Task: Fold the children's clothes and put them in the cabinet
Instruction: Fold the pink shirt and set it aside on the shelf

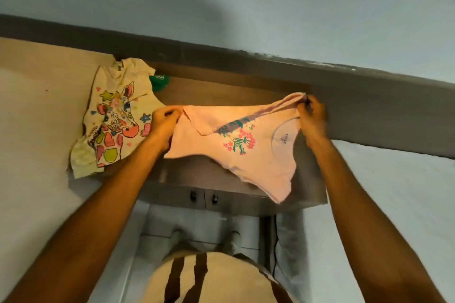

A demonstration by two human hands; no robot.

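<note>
A pink children's T-shirt with a flower print hangs stretched over the top of a small wooden cabinet. My left hand pinches its left end, and my right hand grips its right end near the shoulder. The lower part of the shirt droops over the cabinet's front edge. To the left lies a cream T-shirt with a colourful giraffe print, spread partly on the cabinet and partly on the bed. A green garment peeks out behind it.
The cabinet's two doors with dark handles are closed below the top. A bed with a white sheet lies to the left, another white mattress to the right. A dark ledge and pale wall stand behind. My feet are on the floor below.
</note>
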